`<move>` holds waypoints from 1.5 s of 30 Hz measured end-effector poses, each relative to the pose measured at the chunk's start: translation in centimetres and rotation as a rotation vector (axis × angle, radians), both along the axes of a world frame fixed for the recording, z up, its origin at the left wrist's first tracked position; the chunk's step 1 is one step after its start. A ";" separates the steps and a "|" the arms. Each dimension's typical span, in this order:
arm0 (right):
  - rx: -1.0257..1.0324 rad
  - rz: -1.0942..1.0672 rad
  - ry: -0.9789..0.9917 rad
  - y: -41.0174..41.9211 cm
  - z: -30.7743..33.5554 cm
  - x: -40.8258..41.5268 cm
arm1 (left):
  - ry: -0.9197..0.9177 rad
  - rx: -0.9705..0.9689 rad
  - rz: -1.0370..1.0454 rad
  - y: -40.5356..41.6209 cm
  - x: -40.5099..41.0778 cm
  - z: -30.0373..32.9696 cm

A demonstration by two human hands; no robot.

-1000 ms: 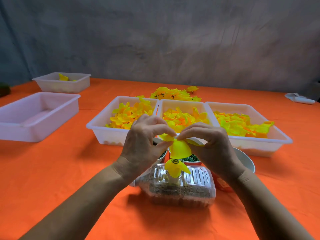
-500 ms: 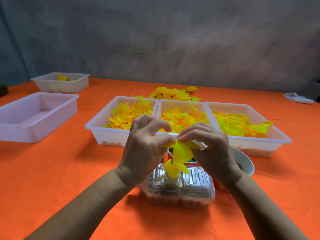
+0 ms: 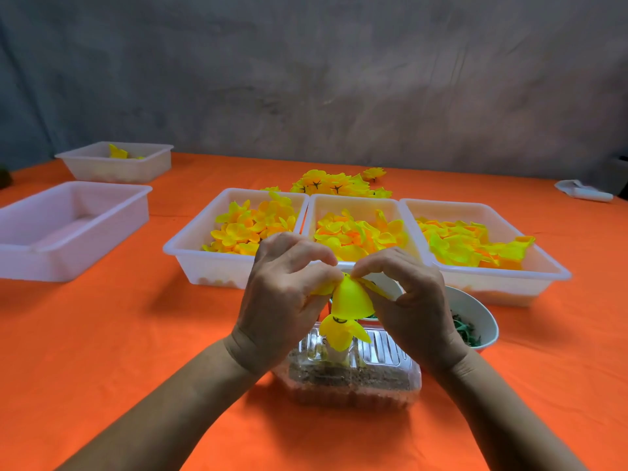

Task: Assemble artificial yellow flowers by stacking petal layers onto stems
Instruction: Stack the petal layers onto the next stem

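Both hands pinch one yellow petal layer [image 3: 350,297] above a clear plastic box [image 3: 353,379]. My left hand [image 3: 285,297] grips its left side and my right hand [image 3: 407,297] grips its right side, fingertips nearly meeting at the top. Below it, a smaller yellow petal layer [image 3: 339,333] sits on a white stem post [image 3: 338,356] that stands on the box. Three white trays behind hold loose yellow petals: left [image 3: 251,226], middle [image 3: 356,232], right [image 3: 472,243]. Finished yellow flowers [image 3: 336,183] lie beyond the trays.
A bowl with green pieces [image 3: 475,324] stands at the right, partly behind my right hand. An empty white tray [image 3: 68,229] and another tray with a few petals [image 3: 119,161] sit at the left. A white object [image 3: 582,191] lies far right on the orange tablecloth.
Both hands brought the pinched petal layer slightly lower, toward the smaller layer on the post. The view shifted a little.
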State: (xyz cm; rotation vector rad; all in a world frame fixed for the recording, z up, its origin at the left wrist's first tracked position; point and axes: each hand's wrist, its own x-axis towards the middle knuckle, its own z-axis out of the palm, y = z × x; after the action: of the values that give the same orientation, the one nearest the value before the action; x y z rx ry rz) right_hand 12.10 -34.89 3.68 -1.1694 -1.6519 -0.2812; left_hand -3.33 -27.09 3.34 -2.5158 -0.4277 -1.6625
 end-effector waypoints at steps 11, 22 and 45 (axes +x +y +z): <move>-0.019 0.002 -0.050 0.1 0.1 0.3 | 0.003 -0.009 -0.022 -0.1 0.2 0.0; -0.113 -0.027 0.061 0.0 -0.1 -0.2 | 0.048 -0.100 -0.034 0.0 0.2 0.5; -0.170 -0.033 -0.225 0.1 1.0 0.6 | 0.151 -0.222 -0.002 0.0 0.0 -0.3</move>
State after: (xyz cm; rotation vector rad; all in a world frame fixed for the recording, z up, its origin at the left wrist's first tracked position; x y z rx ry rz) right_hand 12.68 -34.84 4.71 -1.3314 -1.8836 -0.3072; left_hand -3.30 -27.13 3.08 -2.7749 -0.6258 -1.4866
